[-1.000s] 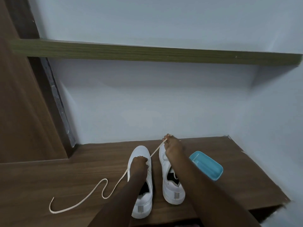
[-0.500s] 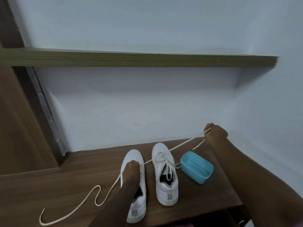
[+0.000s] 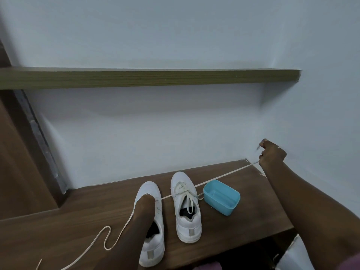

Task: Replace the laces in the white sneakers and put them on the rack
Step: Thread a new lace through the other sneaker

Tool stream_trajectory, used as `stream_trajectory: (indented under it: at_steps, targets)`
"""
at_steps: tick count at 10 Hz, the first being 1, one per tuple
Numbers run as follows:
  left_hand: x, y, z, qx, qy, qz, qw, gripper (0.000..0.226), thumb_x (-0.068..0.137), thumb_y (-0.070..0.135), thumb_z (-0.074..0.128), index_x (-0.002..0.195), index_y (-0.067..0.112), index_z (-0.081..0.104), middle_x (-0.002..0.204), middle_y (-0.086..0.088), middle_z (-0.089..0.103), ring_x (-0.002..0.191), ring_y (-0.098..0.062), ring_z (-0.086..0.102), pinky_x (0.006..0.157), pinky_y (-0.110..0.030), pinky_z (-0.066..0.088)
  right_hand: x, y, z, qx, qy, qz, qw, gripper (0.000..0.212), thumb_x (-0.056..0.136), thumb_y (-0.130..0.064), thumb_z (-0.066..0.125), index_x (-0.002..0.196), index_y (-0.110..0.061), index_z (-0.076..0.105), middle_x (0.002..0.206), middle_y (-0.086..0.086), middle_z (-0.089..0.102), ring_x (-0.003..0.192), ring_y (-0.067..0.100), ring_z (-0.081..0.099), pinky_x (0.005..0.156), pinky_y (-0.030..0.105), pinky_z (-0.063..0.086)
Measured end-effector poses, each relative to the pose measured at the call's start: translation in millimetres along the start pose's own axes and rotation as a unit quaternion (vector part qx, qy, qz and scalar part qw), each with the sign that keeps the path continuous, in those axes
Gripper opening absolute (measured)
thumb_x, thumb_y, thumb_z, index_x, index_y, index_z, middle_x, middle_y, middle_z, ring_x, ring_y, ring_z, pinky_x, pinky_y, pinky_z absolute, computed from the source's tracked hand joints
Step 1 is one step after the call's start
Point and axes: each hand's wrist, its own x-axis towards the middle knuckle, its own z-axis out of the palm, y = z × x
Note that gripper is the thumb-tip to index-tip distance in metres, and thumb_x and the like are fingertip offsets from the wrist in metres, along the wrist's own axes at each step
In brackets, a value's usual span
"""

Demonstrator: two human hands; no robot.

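Lace drawn taut through the first eyelets, unlaced sneaker held down.

My right hand (image 3: 272, 152) pinches the cream lace (image 3: 224, 175) well out from the shoes, so the line runs straight back from that pinch, past the blue plastic tub (image 3: 222, 199) and over the laced sneaker (image 3: 188, 221). It ends under my left hand (image 3: 145, 201), which rests on the front of the unlaced sneaker (image 3: 153, 248), probably to stop it sliding. I cannot tell how those fingers lie. The slack tail trails behind that hand on the wooden shelf (image 3: 78, 221).
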Motion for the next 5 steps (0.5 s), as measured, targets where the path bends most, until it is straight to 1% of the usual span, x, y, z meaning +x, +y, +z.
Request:
stream_trajectory:
  at_steps: [1,2,3,4,5]
  targets:
    - [-14,-7,-11,0.06,0.0,0.07,0.996,0.039,0.099,0.017,0.04,0.137,0.014,0.047,0.142,-0.002,0.047,0.132,-0.018,0.043,0.103,-0.024,0.033,-16,-2,18,-0.009,-0.016,-0.032,0.999,0.018,0.083,-0.019,0.065,0.067,-0.014,0.061,0.08,0.006,0.069,0.04,0.008,0.04,0.042,0.02,0.031]
    - [-27,-9,-21,-0.011,0.014,0.069,0.997,0.038,0.096,0.014,0.046,0.134,0.014,0.051,0.141,-0.002,0.05,0.131,-0.019,0.044,0.104,-0.023,0.032,-36,1,46,0.017,-0.155,0.005,0.988,0.024,0.094,0.001,0.046,0.073,-0.008,0.052,0.065,0.008,0.055,0.032,0.001,0.047,0.033,0.011,0.03]
    - [-29,-2,-29,-0.059,0.043,0.084,0.994,0.03,0.096,0.017,0.049,0.123,0.011,0.061,0.129,-0.005,0.059,0.12,-0.02,0.053,0.099,-0.026,0.036,-68,11,74,-0.027,-0.258,0.016,0.966,0.027,0.091,0.014,0.039,0.08,-0.004,0.056,0.076,0.014,0.057,0.037,0.001,0.05,0.034,0.011,0.03]
    - [-41,24,-50,-0.161,0.03,0.082,0.983,0.031,0.095,0.035,0.05,0.077,0.014,0.062,0.077,-0.004,0.06,0.075,-0.016,0.055,0.076,-0.03,0.04,-110,33,101,-0.109,-0.335,-0.001,0.936,0.024,0.089,0.016,0.043,0.09,0.002,0.062,0.08,0.012,0.063,0.045,0.004,0.048,0.036,0.011,0.027]
    - [-47,57,-73,-0.356,-0.012,0.063,0.932,0.043,0.085,0.052,0.058,0.063,0.015,0.057,0.065,-0.002,0.056,0.064,-0.015,0.052,0.073,-0.034,0.045,-149,57,119,-0.208,-0.391,-0.059,0.894,0.019,0.084,0.007,0.06,0.101,0.004,0.068,0.078,0.006,0.065,0.055,0.008,0.048,0.04,0.011,0.029]
